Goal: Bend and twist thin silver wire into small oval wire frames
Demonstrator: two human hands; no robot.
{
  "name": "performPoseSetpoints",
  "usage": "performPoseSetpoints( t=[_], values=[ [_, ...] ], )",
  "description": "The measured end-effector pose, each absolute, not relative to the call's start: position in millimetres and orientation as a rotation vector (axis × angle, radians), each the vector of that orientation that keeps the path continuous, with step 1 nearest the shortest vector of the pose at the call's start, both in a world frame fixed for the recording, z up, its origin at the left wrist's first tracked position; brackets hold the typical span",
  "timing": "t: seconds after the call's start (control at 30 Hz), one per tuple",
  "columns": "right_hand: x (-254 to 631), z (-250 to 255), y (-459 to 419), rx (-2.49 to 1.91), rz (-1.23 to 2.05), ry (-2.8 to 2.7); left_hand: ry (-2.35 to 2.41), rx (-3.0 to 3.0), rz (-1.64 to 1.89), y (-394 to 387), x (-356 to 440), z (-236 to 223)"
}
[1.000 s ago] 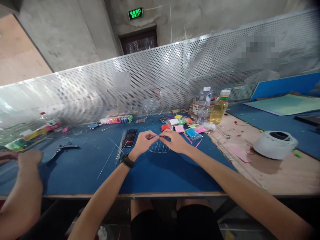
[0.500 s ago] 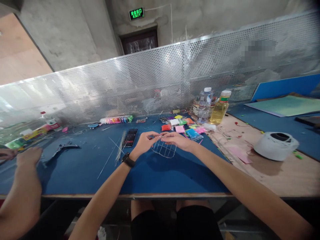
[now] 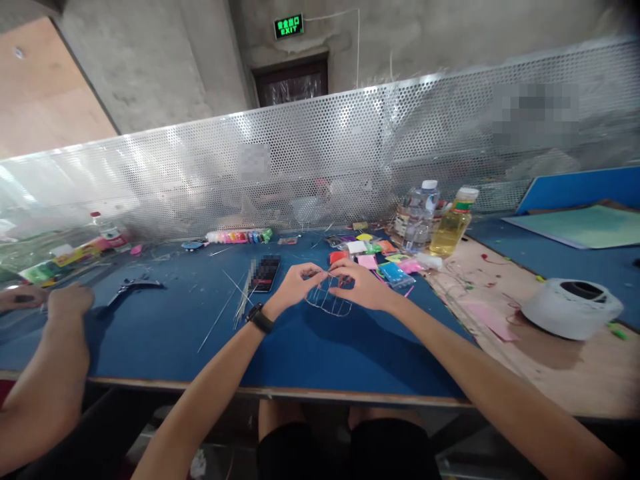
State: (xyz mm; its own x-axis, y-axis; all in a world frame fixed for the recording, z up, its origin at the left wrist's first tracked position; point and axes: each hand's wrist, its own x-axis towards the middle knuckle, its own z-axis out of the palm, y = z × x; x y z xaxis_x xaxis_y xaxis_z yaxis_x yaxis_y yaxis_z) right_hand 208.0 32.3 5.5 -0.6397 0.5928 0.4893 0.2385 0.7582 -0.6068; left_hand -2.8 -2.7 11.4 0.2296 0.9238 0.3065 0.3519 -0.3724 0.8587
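Note:
Between my hands hangs a small wire frame (image 3: 330, 305) of thin silvery wire, with a rounded outline and crossing bars, just over the blue tabletop. My left hand (image 3: 299, 285) pinches its upper edge from the left, a dark watch on that wrist. From the right, my right hand (image 3: 361, 285) pinches the same edge with thumb and forefinger, its fingertips close to the left ones. Fingers hide part of the frame's top. Left of my left hand lie several loose straight wires (image 3: 243, 300) beside a dark phone (image 3: 265, 273).
Colourful packets (image 3: 395, 273) lie behind my right hand. A clear bottle (image 3: 421, 217) and a yellow liquid bottle (image 3: 453, 223) stand farther right, near a white round object (image 3: 570, 310). A co-worker's arm (image 3: 63, 347) is at far left, by a dark tool (image 3: 133, 287). A perforated metal screen (image 3: 200, 173) runs behind.
The view has shifted a little, moving the scene slightly rightward. My right hand's fingers have changed their grip, with thumb and forefinger more apart behind the tips. The wire frame stays between my hands.

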Motion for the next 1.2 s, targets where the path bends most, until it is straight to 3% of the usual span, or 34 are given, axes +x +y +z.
performPoseSetpoints(
  t=[0.4,0.5,0.73,1.03,1.1,1.2],
  values=[
    [213,6,32,-0.712,0.25,-2.334,1.131,1.866,1.0,-7,-4,16],
    [210,12,27,-0.722,0.292,-2.306,1.144,1.909,1.005,-9,-3,17],
    [207,14,30,-0.814,0.817,-2.111,1.174,2.108,1.08,-18,6,20],
    [213,7,43,-0.943,2.1,-1.575,1.118,2.148,1.0,-20,6,21],
    [214,7,45,-0.943,2.184,-1.515,1.122,2.125,0.968,-20,6,21],
    [211,8,41,-0.972,1.869,-1.588,1.159,2.062,0.995,-17,5,19]
  ],
)
